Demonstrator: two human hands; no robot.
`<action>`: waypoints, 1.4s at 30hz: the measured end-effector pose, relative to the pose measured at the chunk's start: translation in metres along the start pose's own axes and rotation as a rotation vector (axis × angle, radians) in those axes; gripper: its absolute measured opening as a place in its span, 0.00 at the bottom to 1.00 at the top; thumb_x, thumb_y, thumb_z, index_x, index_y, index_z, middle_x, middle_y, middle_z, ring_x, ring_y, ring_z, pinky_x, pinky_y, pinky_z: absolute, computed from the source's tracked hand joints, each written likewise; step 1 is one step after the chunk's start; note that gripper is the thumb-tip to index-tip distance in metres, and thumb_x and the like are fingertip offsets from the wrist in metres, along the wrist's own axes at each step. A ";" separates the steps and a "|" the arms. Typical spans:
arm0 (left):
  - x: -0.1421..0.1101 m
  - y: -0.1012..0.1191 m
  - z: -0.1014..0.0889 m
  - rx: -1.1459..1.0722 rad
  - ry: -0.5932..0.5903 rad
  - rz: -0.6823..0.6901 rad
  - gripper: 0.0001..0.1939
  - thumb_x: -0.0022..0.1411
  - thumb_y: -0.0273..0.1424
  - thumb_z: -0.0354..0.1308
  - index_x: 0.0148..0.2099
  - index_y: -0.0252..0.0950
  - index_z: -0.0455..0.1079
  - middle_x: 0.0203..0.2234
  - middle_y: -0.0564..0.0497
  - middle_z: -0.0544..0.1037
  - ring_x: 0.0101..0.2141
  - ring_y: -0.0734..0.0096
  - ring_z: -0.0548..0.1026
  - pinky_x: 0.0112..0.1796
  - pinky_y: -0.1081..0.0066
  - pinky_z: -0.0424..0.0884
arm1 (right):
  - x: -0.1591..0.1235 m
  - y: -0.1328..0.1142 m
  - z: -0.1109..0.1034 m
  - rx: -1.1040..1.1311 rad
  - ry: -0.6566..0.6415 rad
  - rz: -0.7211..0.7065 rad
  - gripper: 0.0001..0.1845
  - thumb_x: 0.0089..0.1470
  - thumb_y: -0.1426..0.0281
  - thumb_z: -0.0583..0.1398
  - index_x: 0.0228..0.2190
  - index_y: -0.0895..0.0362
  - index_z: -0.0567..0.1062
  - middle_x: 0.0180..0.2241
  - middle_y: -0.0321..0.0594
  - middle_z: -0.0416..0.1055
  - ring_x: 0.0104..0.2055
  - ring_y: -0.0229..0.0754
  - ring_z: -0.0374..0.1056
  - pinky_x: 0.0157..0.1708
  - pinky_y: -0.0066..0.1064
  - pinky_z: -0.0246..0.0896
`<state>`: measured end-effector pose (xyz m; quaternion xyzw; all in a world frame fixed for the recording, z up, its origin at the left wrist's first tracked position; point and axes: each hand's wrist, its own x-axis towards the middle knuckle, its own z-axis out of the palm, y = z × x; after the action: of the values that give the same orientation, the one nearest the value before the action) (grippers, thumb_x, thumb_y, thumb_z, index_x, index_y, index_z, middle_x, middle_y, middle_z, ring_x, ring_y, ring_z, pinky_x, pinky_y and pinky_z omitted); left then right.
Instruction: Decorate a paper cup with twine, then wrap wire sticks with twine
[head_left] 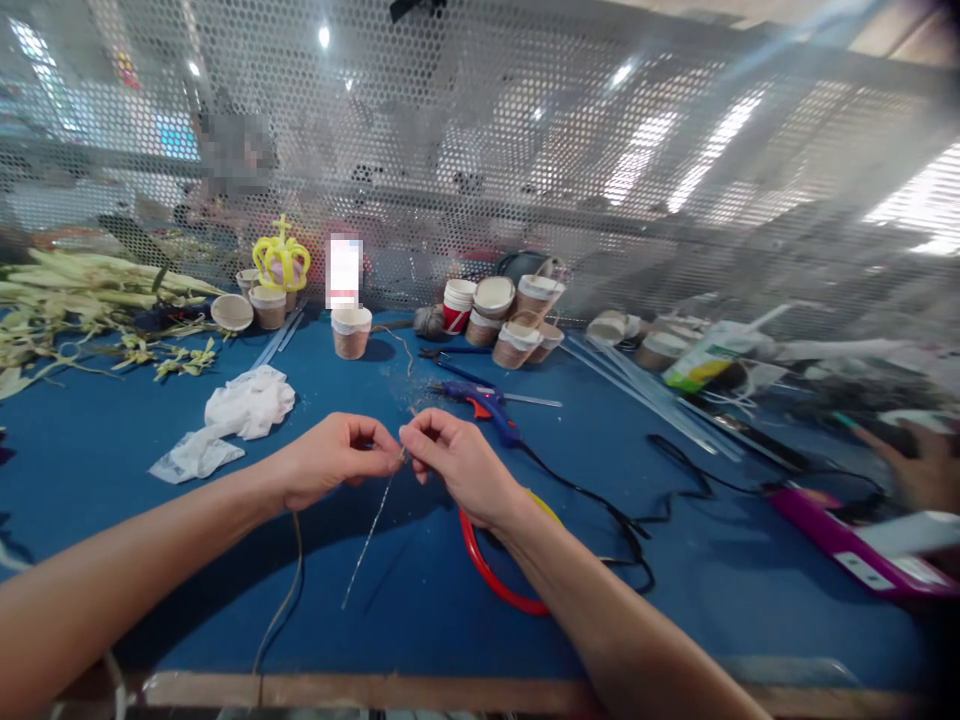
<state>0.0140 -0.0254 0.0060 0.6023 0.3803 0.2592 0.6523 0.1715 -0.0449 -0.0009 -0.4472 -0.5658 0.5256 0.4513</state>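
Above the middle of the blue table, my left hand (341,458) and my right hand (456,458) meet with fingertips pinched close together. Between them is a short bit of thin tan cord, partly covered by the fingers. A thin, pale twisted strand (367,545) hangs down from the pinch; whether it is wire or thread I cannot tell. From under my left hand a brown cord (298,570) runs down to the table's front edge. Below my right wrist lies a red and yellow ring (480,560). A blue glue gun (484,400) rests just beyond my right hand.
Crumpled white plastic (251,402) lies left, near leafy stalks (90,290). A twine-wrapped cup (351,333) stands ahead; more cups (517,340) are stacked right of it. Clear glue sticks (645,390), a purple power strip (832,540) and another person's hand (922,460) are at right.
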 end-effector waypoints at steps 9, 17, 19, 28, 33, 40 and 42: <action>-0.001 -0.001 0.005 -0.146 0.000 -0.045 0.09 0.44 0.30 0.59 0.22 0.31 0.62 0.13 0.61 0.59 0.15 0.86 0.50 0.18 0.76 0.42 | -0.003 -0.002 0.001 -0.055 -0.006 0.000 0.13 0.44 0.63 0.60 0.20 0.58 0.63 0.16 0.28 0.59 0.17 0.28 0.54 0.19 0.24 0.52; -0.004 0.002 0.008 -0.201 0.002 -0.066 0.10 0.44 0.30 0.60 0.21 0.31 0.62 0.12 0.61 0.58 0.15 0.86 0.51 0.19 0.76 0.41 | -0.004 -0.002 0.002 0.004 -0.017 -0.009 0.13 0.44 0.65 0.61 0.20 0.58 0.64 0.16 0.28 0.59 0.17 0.28 0.55 0.19 0.23 0.51; -0.003 0.001 0.007 -0.221 -0.015 -0.067 0.10 0.44 0.31 0.60 0.21 0.31 0.62 0.12 0.61 0.59 0.15 0.86 0.50 0.19 0.75 0.41 | -0.005 -0.002 0.002 0.031 -0.011 -0.004 0.13 0.44 0.65 0.61 0.20 0.58 0.64 0.16 0.28 0.60 0.17 0.28 0.55 0.19 0.23 0.52; -0.001 0.002 0.000 -0.262 -0.119 -0.106 0.13 0.44 0.33 0.62 0.24 0.31 0.61 0.15 0.58 0.65 0.15 0.87 0.49 0.18 0.76 0.40 | -0.005 -0.004 -0.002 0.133 -0.114 0.036 0.10 0.45 0.64 0.60 0.24 0.59 0.67 0.19 0.30 0.62 0.20 0.29 0.59 0.21 0.24 0.56; 0.000 0.001 0.002 0.010 -0.019 -0.012 0.11 0.48 0.34 0.58 0.24 0.31 0.63 0.15 0.59 0.63 0.17 0.84 0.53 0.19 0.77 0.46 | -0.003 -0.002 -0.001 0.004 -0.061 0.024 0.10 0.46 0.65 0.60 0.22 0.59 0.66 0.18 0.30 0.61 0.20 0.29 0.58 0.21 0.24 0.55; 0.000 -0.001 0.003 0.186 0.063 0.060 0.11 0.49 0.33 0.56 0.22 0.32 0.60 0.15 0.59 0.60 0.19 0.82 0.54 0.21 0.77 0.48 | -0.002 0.000 0.002 -0.111 0.028 0.004 0.12 0.45 0.64 0.59 0.21 0.58 0.64 0.17 0.29 0.60 0.18 0.29 0.56 0.20 0.24 0.53; -0.001 0.000 0.004 0.170 0.046 0.084 0.12 0.49 0.32 0.55 0.21 0.33 0.58 0.15 0.60 0.59 0.19 0.82 0.54 0.21 0.77 0.49 | -0.003 0.001 0.002 -0.116 0.025 0.002 0.12 0.45 0.63 0.60 0.21 0.58 0.65 0.17 0.29 0.60 0.18 0.29 0.56 0.19 0.24 0.53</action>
<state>0.0167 -0.0288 0.0060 0.6649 0.3899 0.2670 0.5784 0.1700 -0.0480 -0.0017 -0.4797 -0.5891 0.4868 0.4311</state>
